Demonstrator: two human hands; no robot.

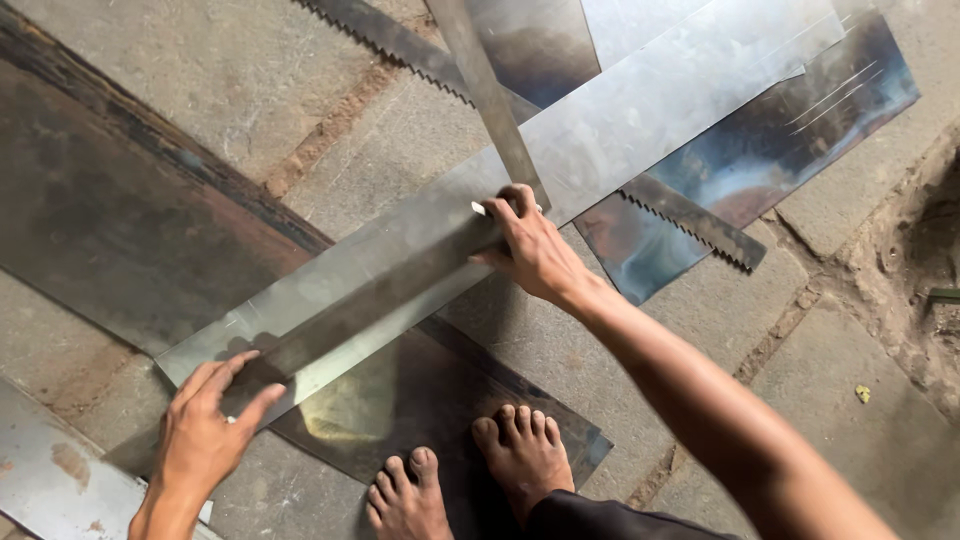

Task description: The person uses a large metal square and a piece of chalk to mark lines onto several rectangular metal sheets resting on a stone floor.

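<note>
A long shiny metal strip [620, 120] lies slantwise on the stone floor. A darker flat bar [370, 300] lies along it. My left hand [205, 425] presses flat on the bar's near end with fingers spread. My right hand [530, 245] rests at the bar's far end, its fingers closed around a small white piece [478, 208] whose tip touches the strip. A narrow grey metal bar [490, 95] runs from the top edge down to my right hand.
A long toothed saw blade [690, 225] crosses under the strip. A dark rusty sheet [100, 200] lies at the left, a bluish sheet [800, 130] at the right. My bare feet [470, 480] stand on a dark sheet. Loose dirt borders the paving at the right.
</note>
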